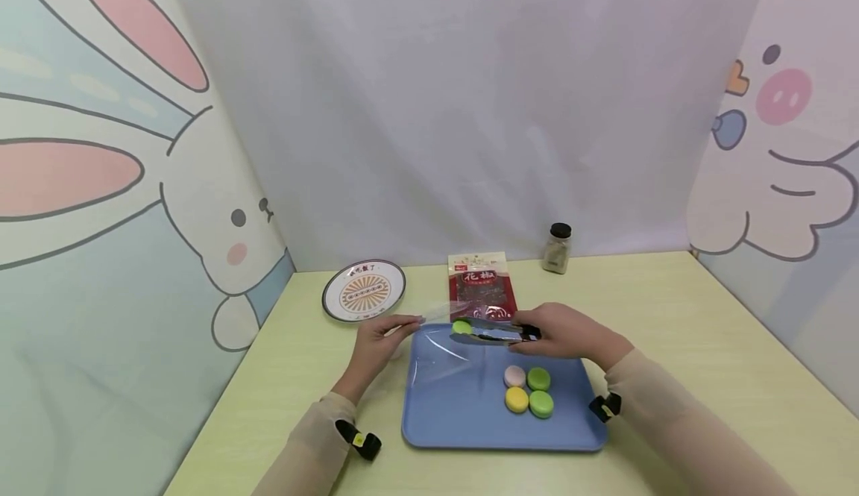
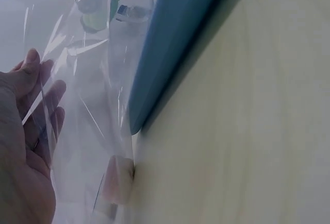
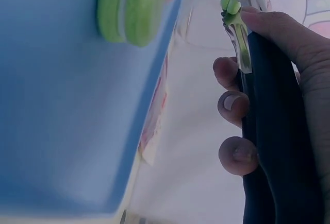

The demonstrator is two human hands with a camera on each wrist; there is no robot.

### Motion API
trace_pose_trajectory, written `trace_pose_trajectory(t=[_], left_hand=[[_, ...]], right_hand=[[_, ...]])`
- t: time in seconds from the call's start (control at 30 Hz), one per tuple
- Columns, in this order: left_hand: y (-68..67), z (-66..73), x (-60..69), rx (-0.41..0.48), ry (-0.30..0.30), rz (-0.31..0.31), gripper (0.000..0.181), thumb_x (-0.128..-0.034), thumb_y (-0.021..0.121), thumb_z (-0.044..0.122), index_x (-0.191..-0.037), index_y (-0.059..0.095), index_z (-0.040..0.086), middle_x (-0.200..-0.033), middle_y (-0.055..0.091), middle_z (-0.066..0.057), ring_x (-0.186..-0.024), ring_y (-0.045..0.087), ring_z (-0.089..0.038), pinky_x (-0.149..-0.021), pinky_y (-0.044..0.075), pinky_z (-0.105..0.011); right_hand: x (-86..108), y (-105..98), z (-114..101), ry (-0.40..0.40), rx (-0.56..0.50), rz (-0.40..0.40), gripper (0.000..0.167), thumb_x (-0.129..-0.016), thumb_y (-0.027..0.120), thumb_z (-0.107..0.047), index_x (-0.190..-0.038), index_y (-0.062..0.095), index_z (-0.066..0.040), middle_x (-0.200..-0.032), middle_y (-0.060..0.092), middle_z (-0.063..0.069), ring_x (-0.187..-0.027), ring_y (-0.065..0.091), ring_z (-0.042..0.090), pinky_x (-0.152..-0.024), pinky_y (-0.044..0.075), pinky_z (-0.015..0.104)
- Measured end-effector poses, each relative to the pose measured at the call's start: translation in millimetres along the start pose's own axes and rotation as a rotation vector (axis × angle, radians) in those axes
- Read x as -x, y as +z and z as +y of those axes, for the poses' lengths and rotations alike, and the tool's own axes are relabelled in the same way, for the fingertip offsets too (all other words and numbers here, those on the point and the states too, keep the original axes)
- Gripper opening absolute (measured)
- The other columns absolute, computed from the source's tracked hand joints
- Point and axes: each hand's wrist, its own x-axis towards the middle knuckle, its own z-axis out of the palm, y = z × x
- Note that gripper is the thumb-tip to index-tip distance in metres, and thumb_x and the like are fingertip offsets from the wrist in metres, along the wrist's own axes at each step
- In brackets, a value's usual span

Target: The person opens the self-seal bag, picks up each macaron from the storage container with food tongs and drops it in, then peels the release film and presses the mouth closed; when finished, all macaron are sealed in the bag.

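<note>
My left hand (image 1: 379, 343) pinches the edge of a clear plastic bag (image 2: 82, 105) between thumb and fingers, above the left part of the blue tray (image 1: 443, 418). My right hand (image 1: 560, 330) grips metal tongs (image 1: 493, 332) with black handles (image 3: 278, 126). Held between the tips of the tongs is a green macaron (image 1: 461, 327), at the bag. On the tray's right half sit a pale pink macaron (image 1: 514, 377), a yellow macaron (image 1: 517, 400) and two green macarons (image 1: 539, 378). How deep the tong tips reach into the bag is hard to tell.
Behind the tray lies a red packet (image 1: 479, 283). A round plate (image 1: 365, 292) with a printed pattern sits at the back left. A jar (image 1: 557, 248) with a black lid stands at the back right, near the curtain. A small pinkish thing (image 2: 118, 180) shows by the bag.
</note>
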Motion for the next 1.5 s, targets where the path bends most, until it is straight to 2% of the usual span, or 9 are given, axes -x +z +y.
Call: trace_pose_trajectory(t=[0.23, 0.33, 0.47, 0.57, 0.7, 1.03, 1.23, 1.37, 1.5], left_hand=[[-2.3, -1.6, 2.5, 0.019, -0.056, 0.006, 0.014, -0.0877, 0.074, -0.003, -0.102, 0.077, -0.004, -0.1, 0.076, -0.014, -0.095, 0.074, -0.016, -0.081, 0.06, -0.028], [-2.3, -11.2, 4.1, 0.03, -0.082, 0.001, 0.014, -0.089, 0.074, 0.0, -0.103, 0.077, -0.001, -0.102, 0.077, -0.01, -0.096, 0.073, -0.017, -0.082, 0.059, -0.028], [-2.7, -13.0, 4.6, 0.053, -0.06, -0.007, 0.015, -0.0895, 0.073, -0.002, -0.104, 0.077, -0.003, -0.102, 0.076, -0.013, -0.097, 0.073, -0.02, -0.083, 0.06, -0.028], [-3.4, -4.1, 3.6, 0.076, -0.042, -0.016, 0.015, -0.0893, 0.072, -0.005, -0.103, 0.075, -0.007, -0.102, 0.075, -0.018, -0.096, 0.074, -0.022, -0.082, 0.06, -0.029], [-3.8, -4.0, 4.4, 0.077, -0.046, -0.019, 0.015, -0.0893, 0.072, -0.005, -0.103, 0.075, -0.008, -0.102, 0.075, -0.019, -0.095, 0.074, -0.022, -0.081, 0.06, -0.029], [-6.5, -8.6, 6.2, 0.068, -0.031, 0.007, 0.014, -0.0884, 0.072, -0.006, -0.102, 0.075, -0.007, -0.099, 0.076, -0.017, -0.092, 0.074, -0.019, -0.08, 0.06, -0.027], [-4.2, -20.8, 9.0, 0.079, -0.003, 0.021, 0.013, -0.0871, 0.072, -0.009, -0.1, 0.075, -0.01, -0.096, 0.074, -0.022, -0.09, 0.074, -0.019, -0.08, 0.06, -0.027], [-3.9, -38.1, 12.2, 0.08, -0.033, 0.031, 0.014, -0.0876, 0.073, -0.006, -0.101, 0.077, -0.004, -0.097, 0.076, -0.017, -0.091, 0.074, -0.018, -0.081, 0.06, -0.026], [-5.3, -42.9, 13.1, 0.085, -0.05, 0.02, 0.014, -0.0899, 0.074, 0.002, -0.103, 0.078, 0.002, -0.099, 0.077, -0.009, -0.093, 0.074, -0.018, -0.082, 0.06, -0.029]], right_hand=[[-25.5, 3, -5, -0.022, 0.012, -0.019, 0.021, -0.093, 0.073, -0.042, -0.1, 0.065, -0.024, -0.072, 0.057, -0.016, -0.06, 0.052, 0.001, -0.054, 0.047, 0.022], [-36.0, 4, -9, -0.029, 0.024, -0.034, 0.022, -0.093, 0.072, -0.044, -0.101, 0.065, -0.024, -0.072, 0.057, -0.015, -0.06, 0.051, 0.001, -0.054, 0.046, 0.022], [-49.1, 10, -14, -0.052, 0.07, -0.056, 0.023, -0.093, 0.07, -0.048, -0.097, 0.063, -0.026, -0.069, 0.054, -0.015, -0.057, 0.049, 0.0, -0.053, 0.044, 0.022], [-57.1, 14, -16, -0.064, 0.086, -0.076, 0.025, -0.094, 0.069, -0.048, -0.096, 0.063, -0.024, -0.066, 0.053, -0.016, -0.055, 0.047, 0.001, -0.052, 0.041, 0.022], [-64.2, 17, -19, -0.075, 0.075, -0.09, 0.025, -0.093, 0.071, -0.043, -0.1, 0.066, -0.02, -0.064, 0.051, -0.014, -0.053, 0.044, 0.001, -0.051, 0.037, 0.022], [-78.7, 22, -27, -0.059, 0.099, -0.121, 0.029, -0.093, 0.07, -0.048, -0.099, 0.065, -0.02, -0.067, 0.052, -0.013, -0.056, 0.048, 0.004, -0.052, 0.041, 0.025], [-78.5, 23, -28, -0.036, 0.116, -0.141, 0.037, -0.091, 0.07, -0.054, -0.102, 0.067, -0.019, -0.071, 0.054, -0.015, -0.06, 0.05, 0.004, -0.055, 0.044, 0.025], [-70.6, 18, -27, -0.002, 0.093, -0.156, 0.045, -0.088, 0.07, -0.058, -0.109, 0.067, -0.018, -0.076, 0.057, -0.016, -0.063, 0.054, 0.004, -0.058, 0.047, 0.027], [-55.7, 11, -24, 0.061, 0.075, -0.161, 0.058, -0.085, 0.071, -0.063, -0.12, 0.066, -0.018, -0.086, 0.064, -0.012, -0.07, 0.056, 0.004, -0.063, 0.05, 0.029]])
